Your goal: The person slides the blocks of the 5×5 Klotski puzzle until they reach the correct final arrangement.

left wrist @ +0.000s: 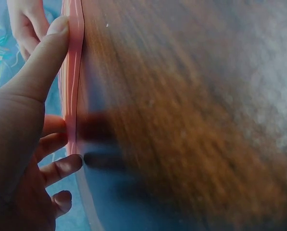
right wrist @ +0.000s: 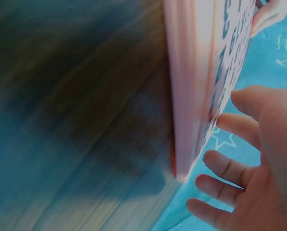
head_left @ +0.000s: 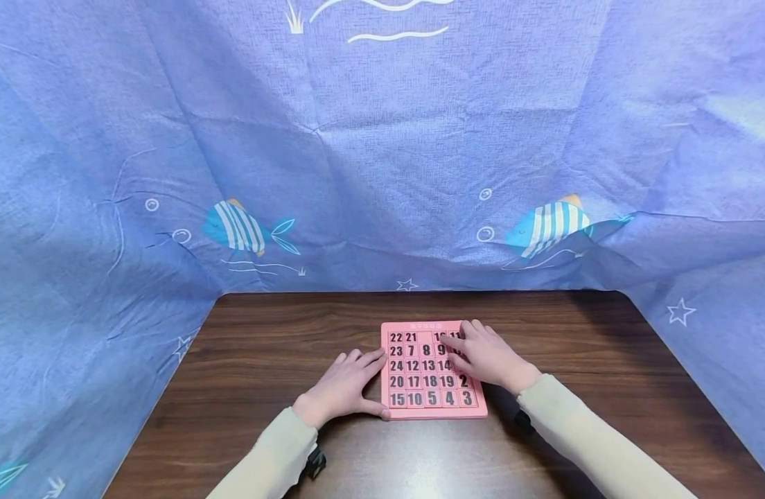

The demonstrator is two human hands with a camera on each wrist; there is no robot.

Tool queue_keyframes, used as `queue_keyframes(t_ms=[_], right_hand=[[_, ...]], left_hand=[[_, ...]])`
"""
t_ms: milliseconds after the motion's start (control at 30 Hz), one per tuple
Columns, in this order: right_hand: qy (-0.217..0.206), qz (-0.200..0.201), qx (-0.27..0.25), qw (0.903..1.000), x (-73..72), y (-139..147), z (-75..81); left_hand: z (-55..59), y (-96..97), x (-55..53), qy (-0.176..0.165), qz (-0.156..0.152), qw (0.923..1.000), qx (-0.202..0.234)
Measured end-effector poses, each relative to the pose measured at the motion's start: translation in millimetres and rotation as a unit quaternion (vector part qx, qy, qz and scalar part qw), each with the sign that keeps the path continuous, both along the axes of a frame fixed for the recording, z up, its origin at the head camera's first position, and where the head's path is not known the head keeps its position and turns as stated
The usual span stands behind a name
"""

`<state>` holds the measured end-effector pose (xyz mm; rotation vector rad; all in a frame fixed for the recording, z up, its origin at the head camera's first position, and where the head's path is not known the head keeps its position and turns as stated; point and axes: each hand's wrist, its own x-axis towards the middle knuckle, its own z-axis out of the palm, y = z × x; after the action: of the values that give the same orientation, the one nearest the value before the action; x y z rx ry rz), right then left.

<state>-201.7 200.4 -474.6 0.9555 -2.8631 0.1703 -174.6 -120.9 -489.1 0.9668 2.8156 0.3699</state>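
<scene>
A pink sliding number puzzle lies flat on the table, its tiles bearing black numbers. In the top row, a gap shows to the right of tile 21. My left hand rests at the puzzle's left side, thumb by the near left corner and fingertips along the left edge. The left wrist view shows that thumb against the pink side. Over the right part of the puzzle is my right hand, fingers extended, index fingertip at the top-row tile after the gap. It covers some right-hand tiles.
The dark wooden table has rounded far corners. A blue cloth printed with striped fish hangs behind it and at both sides. Dark straps show at both wrists below the pale sleeves.
</scene>
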Motion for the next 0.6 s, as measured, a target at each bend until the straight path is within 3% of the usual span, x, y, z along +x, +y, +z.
queue_keyframes(t_ms=[267,600], right_hand=[[0.02,0.035,-0.005,0.9992,-7.5,-28,-0.8],[-0.017,0.035,0.024,0.9989,-14.3,-50,-2.5]], left_hand=[[0.5,-0.7,0.5,0.001,-0.003,1.0,-0.001],[0.1,-0.8,-0.4,-0.012,0.0,0.9999,-0.001]])
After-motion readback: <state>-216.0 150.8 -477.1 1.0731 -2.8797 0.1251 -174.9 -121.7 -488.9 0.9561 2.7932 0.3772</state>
